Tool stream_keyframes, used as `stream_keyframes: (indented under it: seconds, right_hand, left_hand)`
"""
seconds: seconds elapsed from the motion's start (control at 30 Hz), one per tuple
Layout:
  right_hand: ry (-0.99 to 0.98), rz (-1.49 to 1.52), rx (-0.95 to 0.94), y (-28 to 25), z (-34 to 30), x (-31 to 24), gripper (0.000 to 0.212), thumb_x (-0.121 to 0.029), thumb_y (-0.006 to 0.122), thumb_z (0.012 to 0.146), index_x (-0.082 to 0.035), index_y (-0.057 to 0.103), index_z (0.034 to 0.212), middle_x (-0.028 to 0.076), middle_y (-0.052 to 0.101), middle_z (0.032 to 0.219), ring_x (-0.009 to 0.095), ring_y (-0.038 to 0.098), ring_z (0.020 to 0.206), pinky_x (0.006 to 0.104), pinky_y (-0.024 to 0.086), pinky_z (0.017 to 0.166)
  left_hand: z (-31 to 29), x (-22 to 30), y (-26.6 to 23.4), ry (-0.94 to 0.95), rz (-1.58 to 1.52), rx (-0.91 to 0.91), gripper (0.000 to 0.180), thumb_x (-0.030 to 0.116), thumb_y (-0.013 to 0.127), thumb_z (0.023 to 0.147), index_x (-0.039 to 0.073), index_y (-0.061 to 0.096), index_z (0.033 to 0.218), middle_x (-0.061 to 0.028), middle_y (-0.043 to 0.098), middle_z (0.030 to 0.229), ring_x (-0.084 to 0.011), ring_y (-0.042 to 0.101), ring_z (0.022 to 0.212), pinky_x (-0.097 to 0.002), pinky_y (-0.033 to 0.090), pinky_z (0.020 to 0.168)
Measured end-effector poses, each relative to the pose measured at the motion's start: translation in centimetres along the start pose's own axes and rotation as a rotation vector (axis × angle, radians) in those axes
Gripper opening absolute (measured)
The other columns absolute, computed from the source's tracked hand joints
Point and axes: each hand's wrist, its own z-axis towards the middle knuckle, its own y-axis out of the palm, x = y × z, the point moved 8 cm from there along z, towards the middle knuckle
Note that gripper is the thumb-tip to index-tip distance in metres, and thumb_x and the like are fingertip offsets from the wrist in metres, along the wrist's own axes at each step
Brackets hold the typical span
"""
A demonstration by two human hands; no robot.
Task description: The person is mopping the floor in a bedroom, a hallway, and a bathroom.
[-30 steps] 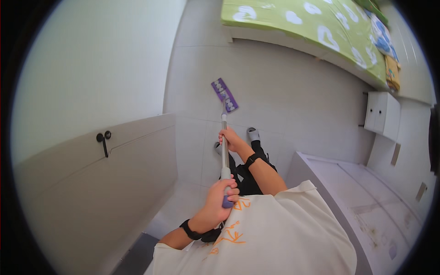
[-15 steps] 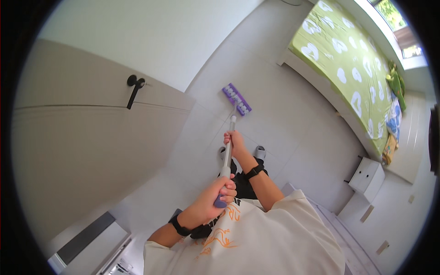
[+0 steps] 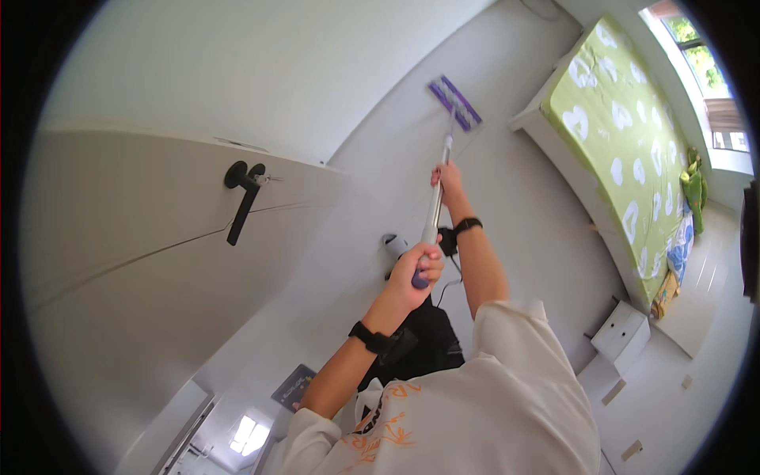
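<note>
The left grip (image 3: 416, 269) was closed round the upper end of the mop (image 3: 435, 212), the right grip (image 3: 449, 182) clasped lower down, probably spaced for leverage. The head (image 3: 456, 104) lay on the floor (image 3: 514, 206) between wall (image 3: 277, 71) and bed (image 3: 621, 138), seemingly flat for full contact.

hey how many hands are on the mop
2: the left hand at the near end of the mop, the right hand farther along, toward its purple head.

– How is the purple-headed flat mop with silver metal pole (image 3: 436, 207) placed?
– Its rectangular head (image 3: 454, 102) is laid far, on pale floor (image 3: 538, 206); its purple-capped end (image 3: 419, 279) is held nearer, leftward.
</note>
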Motion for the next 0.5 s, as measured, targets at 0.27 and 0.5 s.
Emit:
stream_keyframes:
  seconds: [0.27,0.5]
  right_hand:
    - [0.142,-0.179,-0.056,9.5,-0.4,5.3,0.035,-0.002,0.041,0.081,-0.003,0.028,0.113,0.011,0.044,0.072,0.018,0.048,0.049,0.0318,0.042,0.038]
    - [0.265,-0.214,-0.101,13.2,-12.1,12.3,0.031,-0.003,0.038,0.084,-0.006,0.027,0.112,0.009,0.042,0.068,0.017,0.046,0.047,0.031,0.043,0.038]
  left_hand:
    - [-6.3,5.5,-1.3,0.094,-0.11,0.058,0.035,0.0,0.048,0.083,0.0,0.042,0.117,-0.0003,0.038,0.069,-0.0026,0.032,0.047,-0.0152,0.026,0.038]
    - [-16.5,2.6,-6.1,0.152,-0.138,0.222,0.04,0.0,0.047,0.083,0.001,0.04,0.123,-0.0006,0.038,0.07,-0.0023,0.032,0.047,-0.0153,0.026,0.038]
